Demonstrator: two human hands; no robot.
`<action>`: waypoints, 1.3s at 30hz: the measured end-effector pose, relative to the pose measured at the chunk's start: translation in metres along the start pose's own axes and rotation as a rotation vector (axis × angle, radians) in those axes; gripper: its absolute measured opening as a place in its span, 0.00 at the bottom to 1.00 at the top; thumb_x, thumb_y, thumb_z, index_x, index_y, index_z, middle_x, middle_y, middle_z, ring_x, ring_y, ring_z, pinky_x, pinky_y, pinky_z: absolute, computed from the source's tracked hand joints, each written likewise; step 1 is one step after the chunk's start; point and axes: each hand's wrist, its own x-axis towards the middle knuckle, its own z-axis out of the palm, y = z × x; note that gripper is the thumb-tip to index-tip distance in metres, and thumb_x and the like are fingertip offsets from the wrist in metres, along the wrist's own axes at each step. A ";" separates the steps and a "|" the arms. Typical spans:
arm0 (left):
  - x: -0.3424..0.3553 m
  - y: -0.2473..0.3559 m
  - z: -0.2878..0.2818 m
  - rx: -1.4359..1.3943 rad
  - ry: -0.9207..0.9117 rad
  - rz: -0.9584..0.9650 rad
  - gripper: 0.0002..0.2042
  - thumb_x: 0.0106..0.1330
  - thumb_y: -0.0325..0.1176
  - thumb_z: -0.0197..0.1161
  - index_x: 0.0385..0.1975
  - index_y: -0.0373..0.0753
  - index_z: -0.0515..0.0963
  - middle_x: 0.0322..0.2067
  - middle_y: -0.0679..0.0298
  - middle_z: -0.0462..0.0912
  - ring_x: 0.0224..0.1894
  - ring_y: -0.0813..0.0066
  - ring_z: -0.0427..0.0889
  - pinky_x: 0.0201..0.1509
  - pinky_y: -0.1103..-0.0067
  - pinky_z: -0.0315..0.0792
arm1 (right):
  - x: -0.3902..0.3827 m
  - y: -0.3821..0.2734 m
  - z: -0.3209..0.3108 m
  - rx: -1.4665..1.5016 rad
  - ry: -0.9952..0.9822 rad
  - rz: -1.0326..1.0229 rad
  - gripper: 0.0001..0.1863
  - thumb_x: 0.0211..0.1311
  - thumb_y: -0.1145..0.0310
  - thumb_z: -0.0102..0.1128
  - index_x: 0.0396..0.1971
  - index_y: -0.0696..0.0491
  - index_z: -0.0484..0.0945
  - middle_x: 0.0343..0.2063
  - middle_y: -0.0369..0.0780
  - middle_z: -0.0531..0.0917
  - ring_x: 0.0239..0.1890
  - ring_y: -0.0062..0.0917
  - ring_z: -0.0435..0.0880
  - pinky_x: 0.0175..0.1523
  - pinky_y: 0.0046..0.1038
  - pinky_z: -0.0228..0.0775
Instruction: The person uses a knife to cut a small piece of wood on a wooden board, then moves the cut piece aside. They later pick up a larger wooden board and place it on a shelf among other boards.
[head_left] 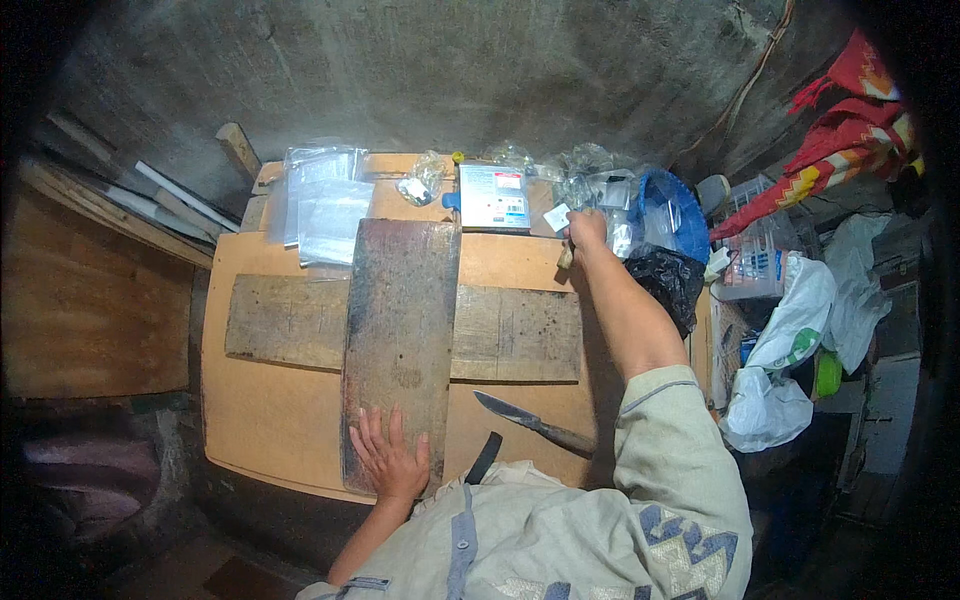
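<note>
My left hand [390, 450] lies open, fingers spread on a long worn board [400, 320], which lies across a second plank [515, 335]. At the back right, my right hand [586, 232] is closed beside a small white square [556, 218] and a small pale piece [564, 258]; what exactly it grips is unclear. A knife [530, 422] lies right of the board, near a black strip [483, 458]. Stacked clear bags [330, 215] and a flat printed pack [494, 197] lie along the back of the tan tabletop [270, 420].
A blue plastic basin [682, 205], black bag [665, 280] and clear bags [508, 155] crowd the back right. Beyond are a crate [745, 270], white sacks [770, 400] and hanging red cloth [860, 130]. Wooden strips [120, 200] lean left; a concrete wall [430, 80] stands behind.
</note>
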 end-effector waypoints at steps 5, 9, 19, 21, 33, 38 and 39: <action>0.001 0.001 -0.002 0.029 0.003 0.002 0.34 0.65 0.47 0.63 0.69 0.42 0.62 0.69 0.47 0.56 0.75 0.43 0.47 0.76 0.45 0.42 | -0.013 0.009 0.005 -0.320 0.010 -0.168 0.25 0.51 0.72 0.61 0.53 0.61 0.74 0.43 0.52 0.84 0.47 0.46 0.84 0.53 0.40 0.74; 0.001 0.003 -0.003 0.033 -0.006 -0.004 0.34 0.64 0.45 0.63 0.69 0.41 0.61 0.69 0.46 0.56 0.76 0.43 0.46 0.76 0.46 0.40 | -0.018 0.015 0.012 -0.399 0.016 -0.207 0.28 0.51 0.72 0.62 0.56 0.61 0.73 0.48 0.56 0.83 0.53 0.51 0.82 0.58 0.41 0.72; 0.002 0.005 0.000 0.067 -0.021 -0.002 0.35 0.63 0.42 0.64 0.69 0.39 0.60 0.69 0.45 0.55 0.76 0.43 0.45 0.77 0.47 0.38 | -0.037 0.003 -0.006 -0.488 0.003 -0.384 0.27 0.56 0.67 0.63 0.56 0.58 0.75 0.49 0.54 0.81 0.55 0.50 0.79 0.60 0.43 0.71; 0.000 0.004 0.003 0.079 -0.011 0.002 0.34 0.64 0.41 0.63 0.69 0.39 0.59 0.69 0.44 0.55 0.76 0.43 0.45 0.77 0.48 0.36 | -0.045 -0.006 -0.023 -0.439 0.044 -0.614 0.23 0.57 0.68 0.63 0.54 0.58 0.77 0.47 0.52 0.81 0.53 0.48 0.78 0.59 0.41 0.70; 0.001 0.005 0.005 0.115 -0.071 -0.015 0.32 0.71 0.46 0.54 0.71 0.39 0.57 0.71 0.44 0.53 0.77 0.43 0.42 0.77 0.48 0.35 | 0.080 -0.026 -0.207 -0.941 0.170 -0.042 0.26 0.61 0.54 0.64 0.58 0.48 0.79 0.60 0.49 0.77 0.67 0.46 0.71 0.69 0.47 0.62; -0.002 0.001 0.007 0.138 -0.061 -0.007 0.32 0.72 0.47 0.53 0.71 0.38 0.57 0.71 0.44 0.52 0.77 0.43 0.42 0.77 0.48 0.34 | 0.078 -0.026 -0.199 -1.081 -0.089 0.059 0.48 0.54 0.39 0.70 0.71 0.49 0.64 0.68 0.50 0.70 0.71 0.48 0.65 0.73 0.54 0.52; -0.002 0.001 0.007 0.137 -0.060 -0.004 0.32 0.72 0.46 0.52 0.71 0.38 0.56 0.71 0.44 0.52 0.77 0.43 0.42 0.77 0.48 0.34 | 0.081 -0.024 -0.197 -1.079 -0.111 0.065 0.50 0.54 0.39 0.70 0.72 0.48 0.61 0.68 0.50 0.70 0.72 0.47 0.65 0.74 0.55 0.49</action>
